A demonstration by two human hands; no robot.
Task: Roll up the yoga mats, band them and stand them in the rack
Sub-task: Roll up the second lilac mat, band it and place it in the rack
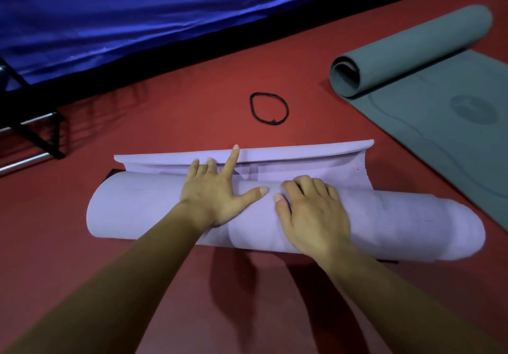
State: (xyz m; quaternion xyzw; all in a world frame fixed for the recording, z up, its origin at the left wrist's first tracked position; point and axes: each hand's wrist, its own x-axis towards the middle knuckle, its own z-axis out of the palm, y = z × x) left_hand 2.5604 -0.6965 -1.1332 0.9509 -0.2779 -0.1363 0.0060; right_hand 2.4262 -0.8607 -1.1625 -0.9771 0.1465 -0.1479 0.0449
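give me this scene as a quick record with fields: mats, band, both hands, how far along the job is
purple mat: nearly rolled, free end lying beyond the roll
left hand: fingers spread, pressing on the roll, index finger reaching onto the free end
right hand: resting on top of the roll, fingers bent
black band: loose loop on the red floor beyond the mat, untouched
grey mat: to the right, only partly rolled
stage: rolling; no mat banded yet

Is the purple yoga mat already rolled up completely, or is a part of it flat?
Not completely. The purple yoga mat is mostly a roll, but its last flap lies unrolled beyond it.
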